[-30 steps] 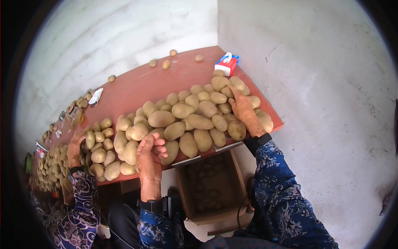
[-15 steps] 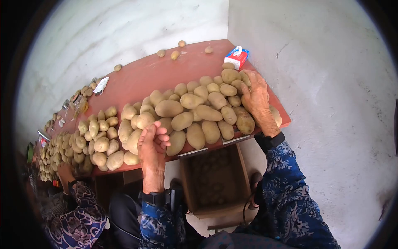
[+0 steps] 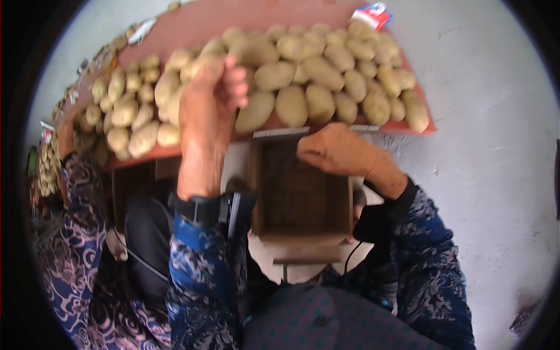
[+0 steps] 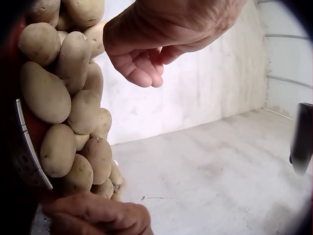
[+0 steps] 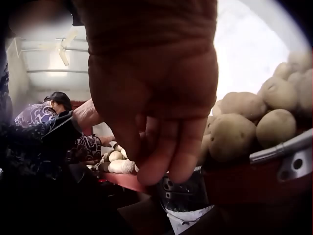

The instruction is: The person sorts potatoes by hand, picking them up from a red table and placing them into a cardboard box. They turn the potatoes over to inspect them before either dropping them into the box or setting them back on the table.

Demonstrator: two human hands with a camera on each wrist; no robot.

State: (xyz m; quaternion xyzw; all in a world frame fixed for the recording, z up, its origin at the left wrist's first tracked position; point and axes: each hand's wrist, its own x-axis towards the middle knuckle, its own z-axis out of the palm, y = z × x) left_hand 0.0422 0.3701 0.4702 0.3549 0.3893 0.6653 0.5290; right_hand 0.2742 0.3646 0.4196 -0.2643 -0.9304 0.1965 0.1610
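Observation:
My left hand (image 3: 207,111) is raised in front of the potato pile (image 3: 291,108), its fingers loosely bent and nothing in them. In the left wrist view the same hand (image 4: 168,34) hangs beside the potatoes (image 4: 46,93), touching none. Below the table's front edge, my right hand (image 3: 350,153) hovers over the cardboard box (image 3: 303,238), fingers pointing left. The right wrist view has this hand (image 5: 154,93) with its fingers hanging slightly bent and no potato visible in it. The box's inside is dark and blurred.
The red table (image 3: 198,20) runs leftward, with a tissue pack (image 3: 373,16) at its back right. Metal strips (image 3: 281,132) line its front edge. At the left, another person's arm (image 3: 67,137) reaches to more potatoes. A wall stands on the right.
My right hand has left the potatoes at the table's right end and moved down and left over the box. The view has tilted downward; my left hand stays raised.

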